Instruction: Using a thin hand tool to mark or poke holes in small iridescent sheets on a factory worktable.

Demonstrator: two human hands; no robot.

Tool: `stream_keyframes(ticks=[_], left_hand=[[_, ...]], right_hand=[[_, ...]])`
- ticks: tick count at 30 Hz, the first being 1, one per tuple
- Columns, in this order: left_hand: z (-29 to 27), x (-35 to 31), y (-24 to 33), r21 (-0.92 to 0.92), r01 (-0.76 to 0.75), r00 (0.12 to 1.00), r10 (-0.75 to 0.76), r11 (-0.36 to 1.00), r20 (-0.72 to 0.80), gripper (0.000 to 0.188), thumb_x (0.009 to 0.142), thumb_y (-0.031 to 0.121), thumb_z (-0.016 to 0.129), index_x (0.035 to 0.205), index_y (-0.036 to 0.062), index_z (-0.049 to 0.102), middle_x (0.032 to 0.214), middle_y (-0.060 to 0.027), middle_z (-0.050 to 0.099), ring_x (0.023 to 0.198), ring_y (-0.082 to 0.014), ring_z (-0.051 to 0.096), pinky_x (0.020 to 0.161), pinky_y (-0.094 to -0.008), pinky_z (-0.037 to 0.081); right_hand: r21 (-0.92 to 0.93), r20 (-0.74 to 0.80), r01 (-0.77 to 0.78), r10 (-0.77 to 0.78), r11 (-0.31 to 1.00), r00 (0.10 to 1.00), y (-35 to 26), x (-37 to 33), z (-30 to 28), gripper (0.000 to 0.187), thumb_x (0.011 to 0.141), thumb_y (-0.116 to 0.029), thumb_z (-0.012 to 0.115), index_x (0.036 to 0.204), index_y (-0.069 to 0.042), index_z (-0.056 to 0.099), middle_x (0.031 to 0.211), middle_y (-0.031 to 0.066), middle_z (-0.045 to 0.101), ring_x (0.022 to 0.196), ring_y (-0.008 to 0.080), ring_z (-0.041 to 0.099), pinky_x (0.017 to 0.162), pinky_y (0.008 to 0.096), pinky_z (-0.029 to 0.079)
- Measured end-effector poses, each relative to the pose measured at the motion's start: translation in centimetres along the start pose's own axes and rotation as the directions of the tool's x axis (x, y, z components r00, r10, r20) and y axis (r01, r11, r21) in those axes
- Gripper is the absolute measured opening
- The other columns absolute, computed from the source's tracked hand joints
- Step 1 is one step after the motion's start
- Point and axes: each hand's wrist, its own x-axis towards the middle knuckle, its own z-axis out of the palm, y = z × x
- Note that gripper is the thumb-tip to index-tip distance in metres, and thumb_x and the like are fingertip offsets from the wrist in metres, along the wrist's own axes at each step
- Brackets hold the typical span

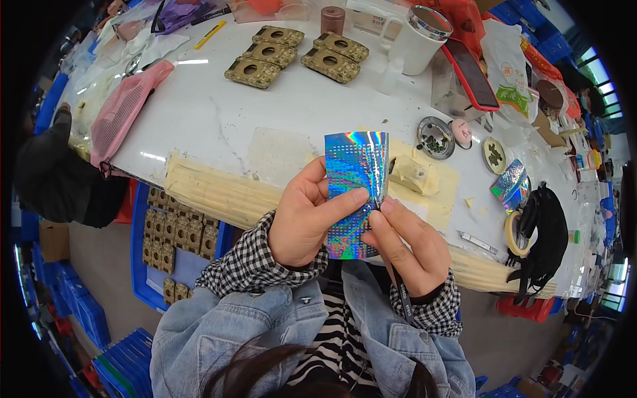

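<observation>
A shiny holographic sheet with rows of small printed marks, like a sticker sheet, stands upright in front of me over the table's near edge. My left hand is closed on its left side, the thumb lying across its face. At the sheet's right edge my right hand is closed on dark tweezers; their tips touch or nearly touch the sheet, and the fingers partly hide them. Just behind the sheet, a tan block wrapped in masking tape sits on the white table.
Several camouflage toy-tank hull parts lie at the back; more fill a blue tray below left. On the right are a white mug, a red-cased phone, small round dishes, a tape roll and a black mask.
</observation>
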Motion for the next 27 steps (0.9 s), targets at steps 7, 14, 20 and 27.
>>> stream_keyframes(ticks=[7, 14, 20, 27], left_hand=[[0.0, 0.0, -0.2, -0.020, -0.005, 1.000, 0.005, 1.000, -0.006, 0.038, 0.088, -0.004, 0.059, 0.123, 0.0007, 0.047, 0.108, -0.0088, 0.065, 0.096, -0.0131, 0.064, 0.085, -0.0267, 0.052], [-0.1, -0.3, 0.0, -0.015, 0.005, 1.000, -0.005, 1.000, -0.018, 0.038, 0.088, -0.004, 0.060, 0.123, 0.0003, 0.047, 0.109, -0.0099, 0.065, 0.097, -0.0142, 0.064, 0.087, -0.0275, 0.052], [-1.0, -0.2, 0.9, 0.035, -0.084, 0.992, 0.087, 0.996, -0.092, 0.038, 0.088, -0.003, 0.060, 0.124, -0.0007, 0.046, 0.111, -0.0113, 0.064, 0.100, -0.0154, 0.063, 0.088, -0.0291, 0.052], [-2.6, 0.4, 1.2, 0.059, -0.151, 0.977, 0.158, 0.987, -0.142, 0.035, 0.089, 0.000, 0.059, 0.122, -0.0001, 0.047, 0.109, -0.0103, 0.065, 0.096, -0.0150, 0.064, 0.085, -0.0297, 0.052]], right_hand=[[0.019, 0.004, -0.012, 0.012, 1.000, 1.000, 0.0, -0.2, -0.2, 0.038, 0.071, -0.003, 0.078, 0.106, 0.003, 0.066, 0.102, 0.0158, 0.065, 0.095, 0.0284, 0.067, 0.078, 0.0331, 0.058], [0.059, -0.018, -0.053, 0.054, 0.997, 0.998, -0.1, -0.6, -0.3, 0.039, 0.070, -0.003, 0.078, 0.107, 0.002, 0.067, 0.104, 0.0160, 0.065, 0.094, 0.0274, 0.067, 0.077, 0.0319, 0.057], [0.075, -0.022, -0.295, 0.297, 0.953, 0.955, 0.5, -3.4, -2.3, 0.034, 0.069, -0.002, 0.079, 0.102, 0.000, 0.069, 0.100, 0.0148, 0.066, 0.089, 0.0272, 0.067, 0.078, 0.0352, 0.056], [-0.095, 0.071, -0.338, 0.345, 0.936, 0.936, 1.6, -7.5, -1.8, 0.033, 0.068, -0.006, 0.079, 0.099, -0.003, 0.069, 0.088, 0.0119, 0.068, 0.085, 0.0277, 0.067, 0.079, 0.0382, 0.057]])
